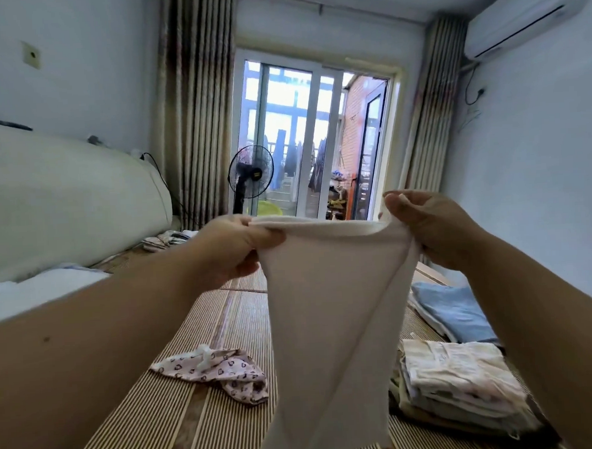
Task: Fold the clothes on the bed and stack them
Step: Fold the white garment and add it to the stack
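Above the middle of the bed's bamboo mat (195, 418), the white garment (326, 308) hangs limp, its top hem pinched taut between left hand (230, 248) and right hand (432, 231), fingers curled on its corners. It looks light, soft and stretchy; the hem corners suit best.

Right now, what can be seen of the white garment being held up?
The white garment is plain off-white, soft-looking cloth with a thick hemmed top edge. The left hand and right hand each pinch a top corner, stretching that edge. It hangs unfolded above the striped mat, narrowing downward past the frame's bottom.
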The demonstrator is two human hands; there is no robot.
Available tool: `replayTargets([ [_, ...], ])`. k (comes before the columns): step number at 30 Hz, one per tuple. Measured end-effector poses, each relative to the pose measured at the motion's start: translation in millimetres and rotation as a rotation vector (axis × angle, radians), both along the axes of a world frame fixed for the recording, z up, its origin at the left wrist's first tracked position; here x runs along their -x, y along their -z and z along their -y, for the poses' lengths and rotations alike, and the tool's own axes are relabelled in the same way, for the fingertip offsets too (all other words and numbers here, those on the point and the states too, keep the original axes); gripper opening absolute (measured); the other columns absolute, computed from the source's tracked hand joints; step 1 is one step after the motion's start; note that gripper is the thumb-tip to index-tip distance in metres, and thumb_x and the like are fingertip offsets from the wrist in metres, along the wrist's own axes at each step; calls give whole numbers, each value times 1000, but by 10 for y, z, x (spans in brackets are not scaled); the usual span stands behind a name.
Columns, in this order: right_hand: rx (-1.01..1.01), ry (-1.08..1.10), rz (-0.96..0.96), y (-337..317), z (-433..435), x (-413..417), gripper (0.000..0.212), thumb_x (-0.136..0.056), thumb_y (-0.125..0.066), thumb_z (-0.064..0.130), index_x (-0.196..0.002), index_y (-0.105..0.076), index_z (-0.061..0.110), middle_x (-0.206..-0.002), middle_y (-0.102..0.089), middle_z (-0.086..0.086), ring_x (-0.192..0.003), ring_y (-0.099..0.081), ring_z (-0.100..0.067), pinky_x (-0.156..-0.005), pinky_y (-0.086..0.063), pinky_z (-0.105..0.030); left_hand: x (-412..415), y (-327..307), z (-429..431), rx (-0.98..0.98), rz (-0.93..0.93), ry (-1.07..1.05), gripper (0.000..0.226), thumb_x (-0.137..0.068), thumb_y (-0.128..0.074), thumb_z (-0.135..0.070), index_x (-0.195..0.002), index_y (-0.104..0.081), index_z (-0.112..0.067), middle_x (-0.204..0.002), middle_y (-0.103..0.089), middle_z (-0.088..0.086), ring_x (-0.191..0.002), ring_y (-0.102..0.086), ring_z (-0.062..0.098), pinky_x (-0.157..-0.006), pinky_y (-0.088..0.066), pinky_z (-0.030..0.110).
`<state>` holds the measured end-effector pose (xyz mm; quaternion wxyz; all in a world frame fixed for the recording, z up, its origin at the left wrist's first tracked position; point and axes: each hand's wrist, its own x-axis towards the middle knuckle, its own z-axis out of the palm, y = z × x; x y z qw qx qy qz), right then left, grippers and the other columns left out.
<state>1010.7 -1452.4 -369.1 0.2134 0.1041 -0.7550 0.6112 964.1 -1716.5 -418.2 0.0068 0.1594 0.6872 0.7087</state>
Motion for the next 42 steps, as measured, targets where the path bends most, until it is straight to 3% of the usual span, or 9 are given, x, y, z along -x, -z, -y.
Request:
replayTargets([
  [6,-7,-227,185,-106,-172,-60,46,-66,-66,8,-111,-63,16,-93,-72,-2,-69,-71,-10,-68,-59,-23,23,-454,97,65,-3,-6,23,-69,-71,-7,-91,-64,-10,-75,-69,4,-66,-62,12,-48,-45,19],
  [11,-117,-222,229,-214,-323,-30,50,-67,-65,6,-116,-63,15,-116,-61,-14,-90,-70,-20,-68,-57,-22,125,-668,74,147,-39,-52,13,-86,-61,-4,-96,-64,-12,-87,-64,5,-71,-61,15,-45,-46,20],
  [16,-346,62,76,-224,-396,205,13,-81,-70,14,-92,-70,20,-94,-69,-6,-80,-66,-16,-66,-55,-25,384,-715,-10,521,152,-196,13,-86,-66,-23,-81,-55,-19,-71,-52,-7,-60,-37,6,-55,-23,24],
  [19,-492,233,24,-93,-430,471,7,-84,-72,23,-88,-70,18,-79,-64,-2,-66,-51,-11,-48,-42,-17,632,-565,-126,644,254,-258,19,-85,-69,-21,-74,-55,-16,-56,-45,-6,-49,-35,5,-48,-23,21],
  [25,-269,316,252,418,-611,1270,14,-92,-64,21,-98,-62,8,-87,-61,-13,-58,-58,-18,-41,-47,-23,1194,2,-627,235,427,-112,11,-94,-59,-24,-90,-57,-14,-58,-68,4,-43,-64,11,-49,-48,18],
  [30,-21,379,76,450,-753,1949,4,-92,-58,11,-88,-60,11,-97,-64,-16,-93,-64,-34,-81,-56,-46,1743,-75,-1106,-115,173,-167,13,-100,-47,-23,-96,-59,-23,-92,-60,1,-72,-66,22,-90,-50,37],
  [34,191,348,-172,162,-771,2161,8,-88,-58,19,-80,-57,21,-83,-61,-5,-82,-55,-22,-73,-46,-40,1927,-485,-1314,-231,-82,-109,19,-100,-45,-15,-116,-54,-21,-94,-59,-1,-91,-63,22,-75,-47,28],
  [38,256,285,-288,5,-829,2068,9,-88,-58,25,-79,-58,23,-87,-63,-7,-85,-59,-24,-74,-46,-40,1830,-679,-1283,-200,-214,10,18,-97,-54,-21,-112,-56,-11,-110,-63,9,-110,-61,26,-96,-48,35],
  [42,60,255,-145,361,-891,1761,13,-91,-59,19,-78,-59,21,-82,-64,-5,-81,-61,-22,-67,-50,-31,1512,-261,-1093,92,-249,-31,36,-96,-51,-28,-122,-52,-3,-98,-62,8,-85,-66,14,-74,-56,21],
])
